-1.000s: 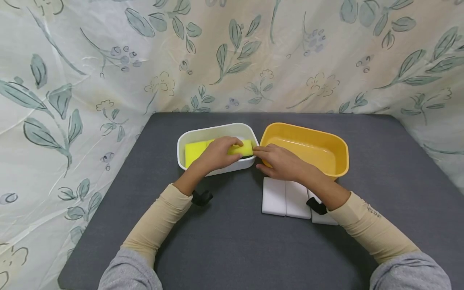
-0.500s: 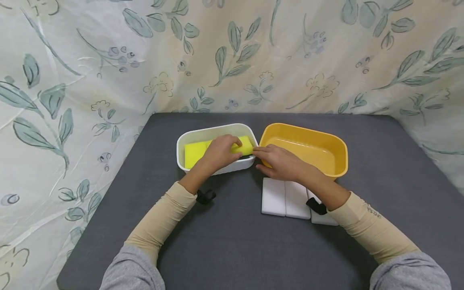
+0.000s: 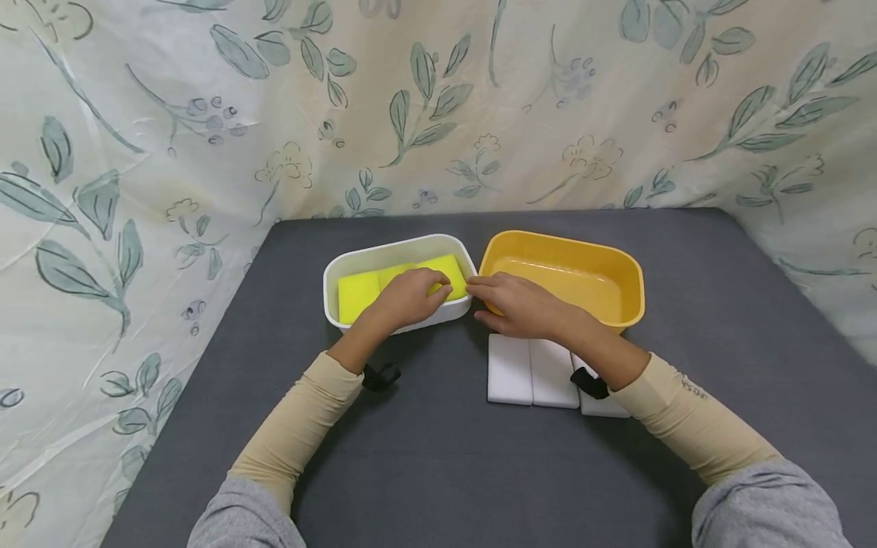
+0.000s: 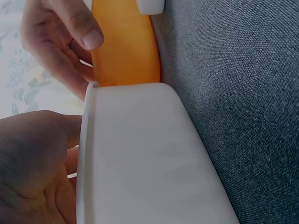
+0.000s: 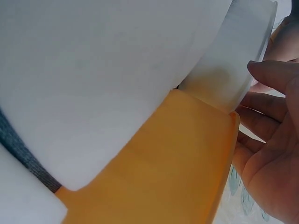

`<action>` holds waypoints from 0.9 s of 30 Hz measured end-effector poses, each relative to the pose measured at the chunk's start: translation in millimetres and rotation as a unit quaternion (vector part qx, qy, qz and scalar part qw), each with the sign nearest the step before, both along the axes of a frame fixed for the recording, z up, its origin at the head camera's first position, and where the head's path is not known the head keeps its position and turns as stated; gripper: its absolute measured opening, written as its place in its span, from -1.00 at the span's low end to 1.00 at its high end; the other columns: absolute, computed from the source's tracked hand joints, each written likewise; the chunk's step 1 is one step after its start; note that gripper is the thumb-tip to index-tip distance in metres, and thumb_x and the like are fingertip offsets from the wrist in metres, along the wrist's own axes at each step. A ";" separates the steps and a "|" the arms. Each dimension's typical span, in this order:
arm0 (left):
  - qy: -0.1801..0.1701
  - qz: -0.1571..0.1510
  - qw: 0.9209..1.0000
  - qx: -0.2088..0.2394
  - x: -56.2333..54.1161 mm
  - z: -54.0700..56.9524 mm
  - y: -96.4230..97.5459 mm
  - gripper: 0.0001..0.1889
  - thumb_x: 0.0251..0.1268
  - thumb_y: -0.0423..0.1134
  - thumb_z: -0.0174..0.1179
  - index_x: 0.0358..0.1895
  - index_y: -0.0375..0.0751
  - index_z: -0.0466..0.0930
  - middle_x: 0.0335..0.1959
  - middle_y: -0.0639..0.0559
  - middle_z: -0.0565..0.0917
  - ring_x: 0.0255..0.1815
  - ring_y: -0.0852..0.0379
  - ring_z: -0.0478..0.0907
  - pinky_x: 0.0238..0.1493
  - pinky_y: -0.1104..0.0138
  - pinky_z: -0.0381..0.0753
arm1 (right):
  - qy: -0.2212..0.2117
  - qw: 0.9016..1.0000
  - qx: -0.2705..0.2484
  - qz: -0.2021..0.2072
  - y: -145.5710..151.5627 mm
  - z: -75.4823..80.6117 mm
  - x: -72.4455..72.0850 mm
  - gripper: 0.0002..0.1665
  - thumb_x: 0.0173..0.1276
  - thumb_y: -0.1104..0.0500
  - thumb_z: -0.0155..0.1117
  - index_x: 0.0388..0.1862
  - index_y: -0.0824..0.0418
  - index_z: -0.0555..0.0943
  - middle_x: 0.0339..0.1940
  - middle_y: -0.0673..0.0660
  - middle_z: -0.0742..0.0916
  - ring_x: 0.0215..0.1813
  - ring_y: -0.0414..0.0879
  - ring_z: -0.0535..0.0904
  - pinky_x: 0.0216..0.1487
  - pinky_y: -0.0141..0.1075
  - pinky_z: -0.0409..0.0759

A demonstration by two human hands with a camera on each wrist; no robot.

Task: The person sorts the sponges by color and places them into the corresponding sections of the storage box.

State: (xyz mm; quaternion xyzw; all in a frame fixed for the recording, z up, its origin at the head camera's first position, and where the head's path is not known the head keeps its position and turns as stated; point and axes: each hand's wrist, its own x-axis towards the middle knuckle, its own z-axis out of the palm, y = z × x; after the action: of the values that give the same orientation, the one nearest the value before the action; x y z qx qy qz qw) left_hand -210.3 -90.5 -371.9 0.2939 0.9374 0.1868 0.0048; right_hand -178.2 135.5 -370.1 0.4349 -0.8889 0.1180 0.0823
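Inside the white tub (image 3: 438, 317), yellow sponges lie in a row: one at the left (image 3: 358, 297), a middle sponge (image 3: 394, 274) partly covered, and one at the right end (image 3: 444, 268). My left hand (image 3: 409, 297) reaches over the tub's front rim, its bent fingers and thumb on or just above the right-end sponge; the tub wall (image 4: 135, 154) hides its fingertips in the left wrist view. My right hand (image 3: 517, 306) has its fingers stretched to the tub's right end, by the sponge's edge, and grips nothing visible.
A yellow-orange tub (image 3: 620, 285) stands right beside the white one. White blocks lie in front of it: one at the left (image 3: 510, 370), one in the middle (image 3: 553, 373), and a third (image 3: 604, 405) partly under my right wrist. The dark grey table (image 3: 438, 457) backs onto a floral cloth.
The right-end sponge, tilted up with a dark underside showing before, now lies flatter in the white tub. My hands have barely moved; the whole view has shifted slightly.
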 end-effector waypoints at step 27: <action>0.101 -0.107 0.989 -0.018 33.8 -2.2 24.1 -0.41 0.45 -0.12 0.22 0.45 -0.26 0.38 0.45 -0.16 0.39 0.45 -0.02 0.32 0.41 0.18 0.30 | 0.057 0.997 0.024 -0.046 26.4 23.5 43.3 -0.47 0.24 0.15 0.52 0.15 0.33 0.64 0.13 0.25 0.69 0.09 0.13 0.64 0.04 -0.05 0.65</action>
State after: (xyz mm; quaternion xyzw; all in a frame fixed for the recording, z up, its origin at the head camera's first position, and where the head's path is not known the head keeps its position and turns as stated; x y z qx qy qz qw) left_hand -176.5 -66.4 -374.2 0.4096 0.8995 0.1380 -0.0648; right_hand -134.9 161.9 -346.6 0.4010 -0.9046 0.0679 0.1278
